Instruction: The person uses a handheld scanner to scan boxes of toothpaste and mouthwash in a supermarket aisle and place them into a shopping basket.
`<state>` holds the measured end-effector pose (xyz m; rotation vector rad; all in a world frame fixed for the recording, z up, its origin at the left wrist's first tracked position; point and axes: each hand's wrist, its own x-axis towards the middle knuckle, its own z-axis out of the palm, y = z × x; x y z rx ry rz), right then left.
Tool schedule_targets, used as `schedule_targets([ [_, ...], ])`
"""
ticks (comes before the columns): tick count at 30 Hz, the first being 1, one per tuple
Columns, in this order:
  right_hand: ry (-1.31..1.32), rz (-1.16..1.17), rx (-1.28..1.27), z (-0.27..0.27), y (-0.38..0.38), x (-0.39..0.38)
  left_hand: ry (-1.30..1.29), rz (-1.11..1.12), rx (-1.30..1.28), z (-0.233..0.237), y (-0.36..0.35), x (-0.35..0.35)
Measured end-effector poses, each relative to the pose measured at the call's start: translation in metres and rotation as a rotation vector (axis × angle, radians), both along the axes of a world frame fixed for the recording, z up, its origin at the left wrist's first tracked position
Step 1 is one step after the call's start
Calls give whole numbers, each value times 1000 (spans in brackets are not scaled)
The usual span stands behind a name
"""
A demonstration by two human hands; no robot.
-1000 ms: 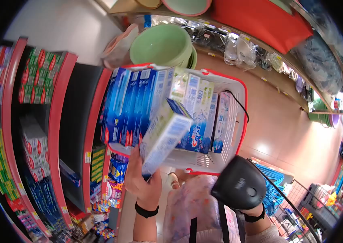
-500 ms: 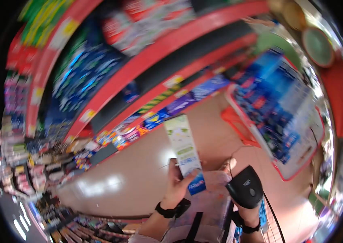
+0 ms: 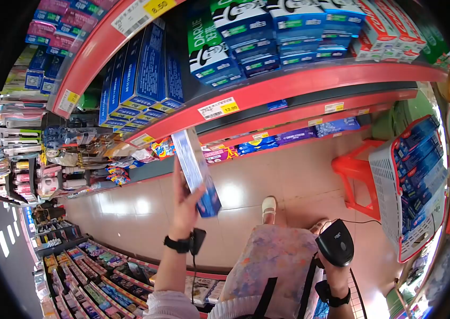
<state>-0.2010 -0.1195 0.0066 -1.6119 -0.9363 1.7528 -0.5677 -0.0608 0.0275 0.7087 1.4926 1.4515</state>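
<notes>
In the head view, my left hand (image 3: 185,212) is closed around the lower part of a long white-and-blue toothpaste box (image 3: 197,169). The box is tilted, its upper end in front of the red shelf edge (image 3: 267,87). Above it on the shelf stand stacked dark blue boxes (image 3: 142,74), then green and blue Darlie toothpaste boxes (image 3: 249,34). Lower right, my right hand (image 3: 336,276) grips a black barcode scanner (image 3: 336,242), which hides most of the fingers. A dark cord hangs near it.
At right, a white basket (image 3: 386,183) full of blue boxes stands against a red plastic stool (image 3: 360,170). Bagged and boxed goods (image 3: 257,145) line the bottom shelf. Behind my left arm is another low display of packets (image 3: 102,284). Tiled floor (image 3: 145,212) lies between.
The toothpaste box has moved left in view and turned from its green-and-white face to a narrower printed side. My view has swung, showing the upper shelf more sharply. The scanner stays in my right hand.
</notes>
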Motion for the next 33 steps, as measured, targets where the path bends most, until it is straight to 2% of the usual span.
schedule_targets([
  [4,6,-22,-63,-3,6,-19,127,102,-63,-4,58,-43],
  [6,20,-16,-97,-5,5,-23,390,157,34,-23,90,-61],
  [7,23,-37,-78,-8,5,-25,385,152,32,-41,103,-81],
  [9,22,-63,-60,-14,2,-27,1146,-28,-269,-80,120,-122],
  [10,1,-100,-47,-19,-1,-27,1143,-36,-268,-94,126,-126],
  [12,-20,-145,-36,-22,-2,-27,1630,63,-151,-113,135,-129],
  [18,-29,-210,-88,-26,-1,-21,1570,21,-222,-122,146,-140],
  [26,-116,-261,-30,-21,7,-34,1529,-55,-250,-115,152,-145],
  [29,-14,-204,-138,-28,0,-21,1511,-83,-263,-115,144,-141],
  [33,-7,-205,-107,-31,-5,-17,1499,-100,-289,-115,137,-136],
])
